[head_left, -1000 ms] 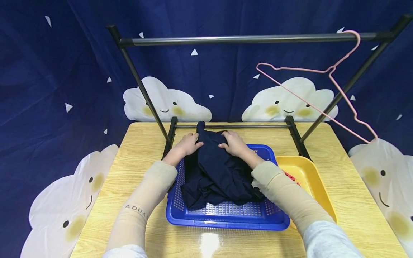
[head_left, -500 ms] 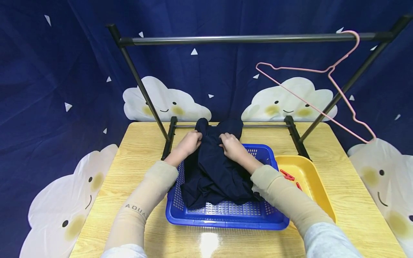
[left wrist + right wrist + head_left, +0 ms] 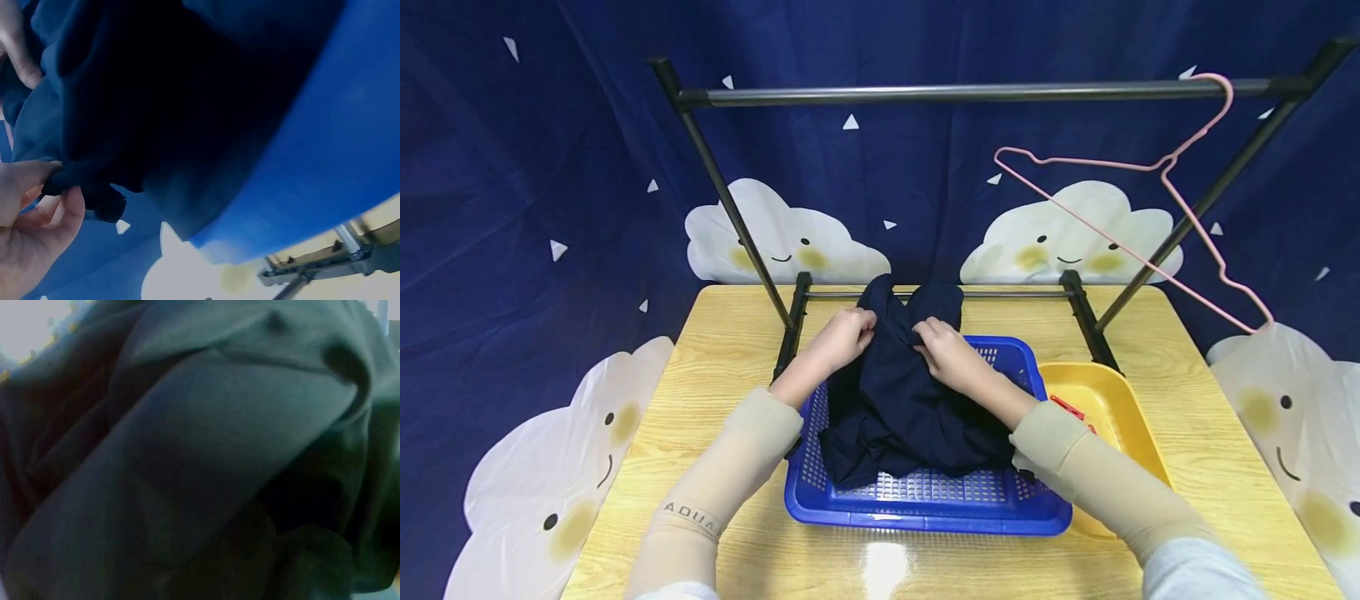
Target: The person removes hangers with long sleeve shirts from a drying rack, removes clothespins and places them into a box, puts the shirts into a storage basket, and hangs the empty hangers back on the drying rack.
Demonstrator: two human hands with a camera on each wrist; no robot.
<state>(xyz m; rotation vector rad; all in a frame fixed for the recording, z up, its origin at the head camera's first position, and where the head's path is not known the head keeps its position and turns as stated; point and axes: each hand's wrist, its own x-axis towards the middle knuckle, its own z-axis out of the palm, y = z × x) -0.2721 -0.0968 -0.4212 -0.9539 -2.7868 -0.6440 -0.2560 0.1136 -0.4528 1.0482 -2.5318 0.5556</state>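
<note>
A dark navy garment [image 3: 902, 400] lies bunched in the blue basket [image 3: 925, 521], its far end raised over the back rim. My left hand [image 3: 844, 337] pinches the cloth at its upper left; the left wrist view shows thumb and fingers of this hand [image 3: 37, 219] closed on a fold. At the upper right, my right hand [image 3: 946, 350] grips another part of the same cloth. Folded fabric [image 3: 187, 456] fills the right wrist view, and no fingers show there. What kind of garment it is, I cannot tell.
A black metal rack [image 3: 880, 96] stands over the table [image 3: 700, 392]. From its bar, at the right, hangs a pink hanger [image 3: 1172, 162]. A yellow tray [image 3: 1120, 408] with red clips [image 3: 1067, 407] sits right of the basket, partly under my right forearm.
Both hands have gone from loosely touching the cloth to gripping it, and its far end has been pulled up in two lobes. Lately the forearms have spread slightly outward.
</note>
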